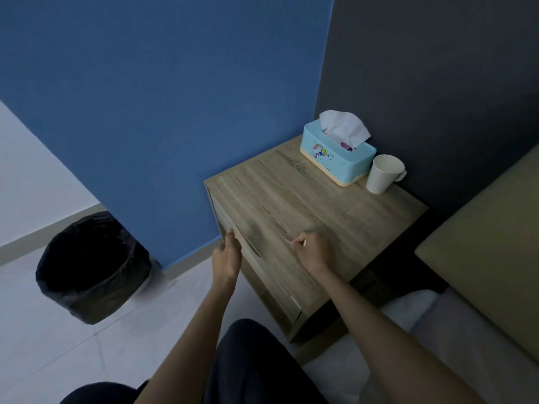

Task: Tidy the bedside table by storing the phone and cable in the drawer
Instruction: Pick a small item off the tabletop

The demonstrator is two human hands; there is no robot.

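Observation:
The wooden bedside table [335, 205] stands in the corner, and its drawer front [262, 275] faces left and looks closed. My left hand [227, 258] lies flat against the top edge of the drawer front, fingers pointing up and holding nothing. Over the table top near its front edge, my right hand [313, 252] has its fingers curled in; I see nothing clearly held in it. No phone or cable is visible anywhere in view.
A light blue tissue box [338, 154] and a white paper cup [382, 173] stand at the back of the table top. A black-lined waste bin [93, 266] sits on the floor to the left. A bed [490, 258] borders the table on the right. My dark-trousered knees fill the bottom.

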